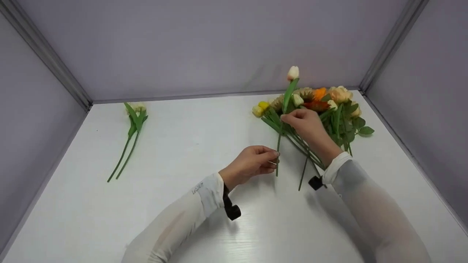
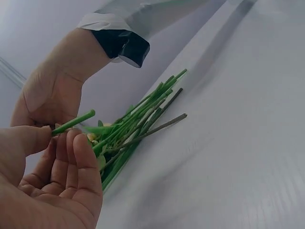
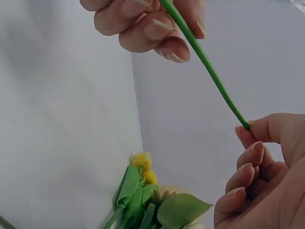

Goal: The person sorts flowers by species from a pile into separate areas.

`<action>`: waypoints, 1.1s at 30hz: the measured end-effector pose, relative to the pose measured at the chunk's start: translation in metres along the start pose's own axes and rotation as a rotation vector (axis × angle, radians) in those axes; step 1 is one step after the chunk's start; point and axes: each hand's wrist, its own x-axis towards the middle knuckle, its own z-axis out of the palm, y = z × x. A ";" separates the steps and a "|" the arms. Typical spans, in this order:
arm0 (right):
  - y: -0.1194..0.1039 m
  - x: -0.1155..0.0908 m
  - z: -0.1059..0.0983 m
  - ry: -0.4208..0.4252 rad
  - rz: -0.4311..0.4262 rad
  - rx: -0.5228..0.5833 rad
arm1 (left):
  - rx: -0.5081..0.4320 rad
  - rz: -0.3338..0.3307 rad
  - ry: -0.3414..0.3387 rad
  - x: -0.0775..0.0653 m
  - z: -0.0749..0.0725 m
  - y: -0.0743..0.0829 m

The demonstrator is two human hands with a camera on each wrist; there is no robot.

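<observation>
A pale pink-white tulip [image 1: 293, 73] stands upright between my two hands, its bloom above the flower pile. My right hand [image 1: 307, 126] pinches its green stem [image 3: 209, 67] high up, just under the leaf. Lower down, my left hand [image 1: 256, 162] holds the same stem near its cut end, between thumb and fingers. In the left wrist view the stem's end sticks out past the left thumb [image 2: 35, 138]. Behind the right hand lies a pile of mixed flowers [image 1: 340, 95], orange, peach, yellow and white, with stems pointing toward the front.
Two white tulips [image 1: 137, 107] lie side by side at the left of the white table [image 1: 182, 146], stems toward the front. Grey-white panels [image 1: 219, 47] stand behind and on both sides. Leaves of the pile reach out at its right.
</observation>
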 end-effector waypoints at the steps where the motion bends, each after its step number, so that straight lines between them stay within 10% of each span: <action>1: -0.001 0.000 0.003 -0.006 -0.005 -0.002 | -0.006 -0.002 0.007 -0.001 -0.002 -0.001; 23: 0.004 0.004 0.032 -0.074 -0.053 -0.063 | 0.097 -0.015 0.092 -0.015 -0.028 0.001; 33: 0.009 -0.012 0.039 -0.201 -0.137 -0.179 | 0.292 0.003 0.225 -0.043 -0.090 0.012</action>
